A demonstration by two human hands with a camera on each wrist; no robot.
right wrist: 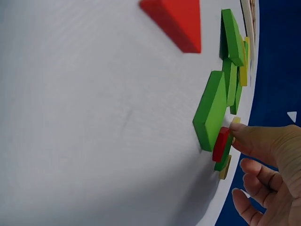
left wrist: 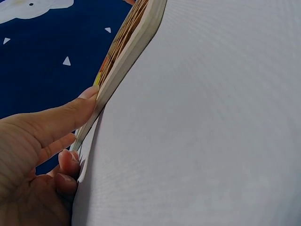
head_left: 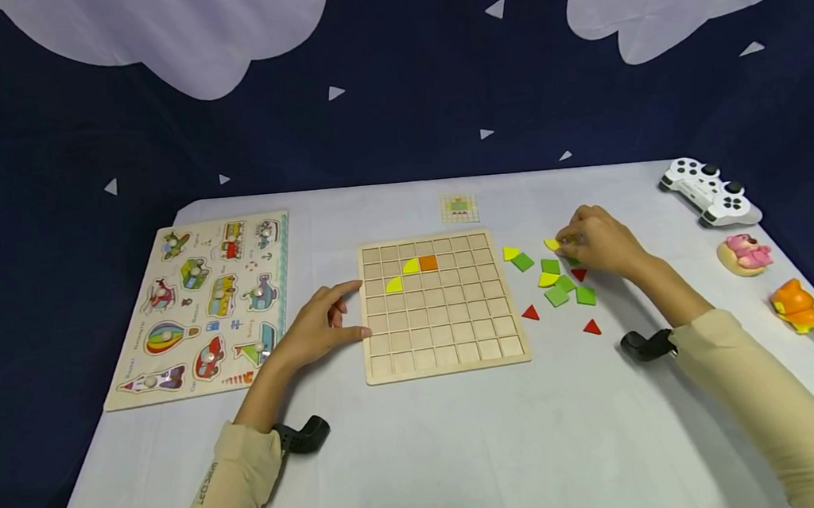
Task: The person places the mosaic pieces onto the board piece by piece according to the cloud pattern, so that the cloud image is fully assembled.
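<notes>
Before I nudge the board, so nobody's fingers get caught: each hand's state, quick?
Left hand: open, touching the left edge of the grid board.
Right hand: at a yellow piece; cannot tell if it is held.

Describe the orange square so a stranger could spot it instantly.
Find the wooden board on the table. Toward its far edge sit two yellow pieces; the orange square lies just right of the farther one, the board's only orange piece.

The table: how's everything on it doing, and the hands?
Grid board, flat, partly filled
Loose pieces, scattered beside it
Left hand, touching grid board's edge
Right hand, among loose pieces, grip unclear
Picture board, lying flat
Card, lying flat
Controller, unheld
Pink toy, unheld
Orange toy, unheld
</notes>
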